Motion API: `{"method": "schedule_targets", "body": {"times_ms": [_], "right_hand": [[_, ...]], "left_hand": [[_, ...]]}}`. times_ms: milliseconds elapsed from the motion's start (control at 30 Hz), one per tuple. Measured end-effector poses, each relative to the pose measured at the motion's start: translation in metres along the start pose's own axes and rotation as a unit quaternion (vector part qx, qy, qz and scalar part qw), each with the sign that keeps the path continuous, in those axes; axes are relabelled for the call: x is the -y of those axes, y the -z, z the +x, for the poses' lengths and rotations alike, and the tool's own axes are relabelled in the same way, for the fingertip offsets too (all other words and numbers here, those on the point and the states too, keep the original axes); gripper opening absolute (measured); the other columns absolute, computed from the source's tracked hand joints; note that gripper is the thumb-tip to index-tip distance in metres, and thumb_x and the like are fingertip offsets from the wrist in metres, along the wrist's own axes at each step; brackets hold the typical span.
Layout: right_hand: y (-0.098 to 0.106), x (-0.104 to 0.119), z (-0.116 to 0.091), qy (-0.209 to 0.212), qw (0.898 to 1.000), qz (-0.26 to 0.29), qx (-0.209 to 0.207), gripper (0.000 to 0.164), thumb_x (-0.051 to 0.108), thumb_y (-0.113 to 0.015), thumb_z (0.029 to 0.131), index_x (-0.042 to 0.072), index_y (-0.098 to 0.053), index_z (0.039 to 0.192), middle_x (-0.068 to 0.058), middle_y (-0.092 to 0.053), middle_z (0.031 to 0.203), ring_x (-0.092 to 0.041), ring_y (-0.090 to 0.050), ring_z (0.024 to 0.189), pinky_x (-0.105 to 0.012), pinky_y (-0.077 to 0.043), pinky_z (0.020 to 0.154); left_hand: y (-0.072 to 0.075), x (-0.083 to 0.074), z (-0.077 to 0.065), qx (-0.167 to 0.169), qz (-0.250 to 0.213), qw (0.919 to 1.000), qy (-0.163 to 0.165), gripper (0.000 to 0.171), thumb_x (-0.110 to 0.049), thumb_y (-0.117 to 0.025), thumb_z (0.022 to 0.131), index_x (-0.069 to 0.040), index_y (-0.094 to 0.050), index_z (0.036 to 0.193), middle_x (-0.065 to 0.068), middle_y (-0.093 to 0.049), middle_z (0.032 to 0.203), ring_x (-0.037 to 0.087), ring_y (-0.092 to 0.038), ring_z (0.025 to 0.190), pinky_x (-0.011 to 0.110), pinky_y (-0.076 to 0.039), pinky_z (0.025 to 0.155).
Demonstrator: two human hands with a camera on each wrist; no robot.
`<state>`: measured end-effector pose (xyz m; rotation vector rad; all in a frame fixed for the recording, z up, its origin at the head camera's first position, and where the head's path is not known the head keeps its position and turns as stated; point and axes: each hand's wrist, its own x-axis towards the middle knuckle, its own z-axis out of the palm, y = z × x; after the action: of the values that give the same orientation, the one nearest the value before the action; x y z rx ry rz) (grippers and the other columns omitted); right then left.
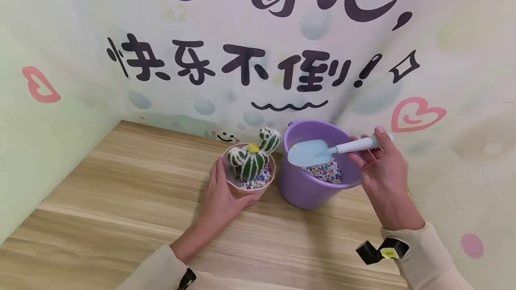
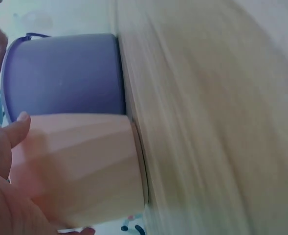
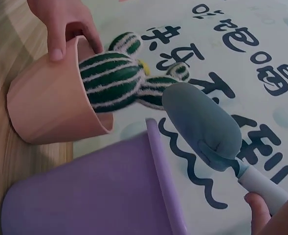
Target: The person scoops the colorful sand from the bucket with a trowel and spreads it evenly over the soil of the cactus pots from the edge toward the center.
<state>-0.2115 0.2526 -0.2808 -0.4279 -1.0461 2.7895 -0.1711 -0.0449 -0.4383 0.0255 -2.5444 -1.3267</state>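
Observation:
A pink plant pot stands on the wooden table, holding a green-and-white knitted cactus with a yellow top. Around the pot's bottom part of the cactus lie small multicoloured beads. My left hand grips the pot from its near left side, thumb along the front. To the pot's right is a purple bucket with more beads inside. My right hand holds a light blue trowel by its white handle, the blade above the bucket's opening and pointing left.
Behind the pot and bucket hangs a printed backdrop with black characters and hearts, close to the table's back edge. The wooden table stretches left and forward of the pot.

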Motion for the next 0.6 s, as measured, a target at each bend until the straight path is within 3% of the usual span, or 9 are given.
{"method": "schedule_targets", "body": {"times_ms": [133, 333, 600], "right_hand": [[0.004, 0.007, 0.005, 0.0, 1.0, 0.012, -0.013, 0.033, 0.017, -0.076, 0.084, 0.012, -0.06, 0.112, -0.011, -0.058, 0.1, -0.033, -0.071, 0.093, -0.051, -0.052, 0.079], [0.009, 0.009, 0.014, 0.011, 0.999, 0.021, -0.032, 0.039, 0.017, -0.079, 0.082, 0.014, -0.062, 0.116, -0.011, -0.062, 0.101, -0.032, -0.07, 0.097, -0.05, -0.05, 0.083], [0.013, 0.01, 0.025, 0.017, 0.999, 0.023, -0.046, 0.039, 0.017, -0.079, 0.081, 0.016, -0.063, 0.117, -0.012, -0.065, 0.099, -0.033, -0.071, 0.091, -0.048, -0.05, 0.084]], "left_hand": [[0.009, 0.004, 0.007, 0.036, -0.021, 0.9991, -0.005, 0.133, -0.049, -0.09, 0.061, -0.009, -0.006, 0.156, 0.016, -0.017, 0.159, 0.039, -0.029, 0.141, 0.057, -0.032, 0.109], [0.013, 0.012, 0.019, 0.067, -0.048, 0.9959, -0.037, 0.132, -0.043, -0.092, 0.06, -0.012, -0.006, 0.156, 0.016, -0.018, 0.158, 0.038, -0.029, 0.141, 0.056, -0.032, 0.11], [0.014, 0.01, 0.022, 0.082, -0.041, 0.9957, -0.012, 0.133, -0.045, -0.09, 0.061, -0.011, -0.004, 0.156, 0.016, -0.016, 0.159, 0.04, -0.031, 0.139, 0.057, -0.034, 0.108]]}}
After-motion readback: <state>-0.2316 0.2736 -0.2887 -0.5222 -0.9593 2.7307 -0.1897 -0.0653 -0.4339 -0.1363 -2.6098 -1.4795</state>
